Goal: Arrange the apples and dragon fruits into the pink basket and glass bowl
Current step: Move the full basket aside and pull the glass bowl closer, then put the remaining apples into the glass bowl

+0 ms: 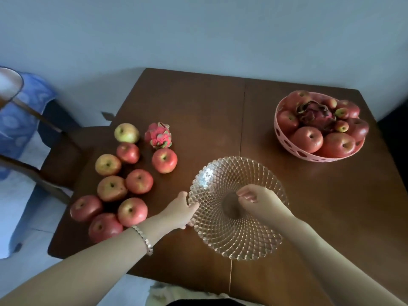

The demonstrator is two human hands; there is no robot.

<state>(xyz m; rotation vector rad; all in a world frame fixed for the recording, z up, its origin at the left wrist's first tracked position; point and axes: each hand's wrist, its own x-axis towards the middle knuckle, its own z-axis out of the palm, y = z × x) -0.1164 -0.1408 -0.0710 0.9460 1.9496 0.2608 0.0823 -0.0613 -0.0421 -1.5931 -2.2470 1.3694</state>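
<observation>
We look down on a dark wooden table (220,111). At its far right, the pink basket (293,149) is already heaped with red apples around a dark dragon fruit (318,115), so that half of the job looks done.

The glass bowl (220,173), wide, shallow and faceted, sits empty near the front middle. Our left hand (182,212) grasps its left rim, fingers curled under the edge. Our right hand (257,200) hovers over the bowl's centre, loosely curled and holding nothing we can see; whether it touches the glass is unclear.

Still to be moved, by our judgement: nine loose apples (139,181) grouped on the left side of the table, and a pink dragon fruit (158,135) just beyond them.

On room to move: the nearest apples lie close to the table's left edge, with a chair (64,160) below it, so a nudge could roll one off. The bowl sits fairly near the front edge. Bare table lies between bowl and basket.
</observation>
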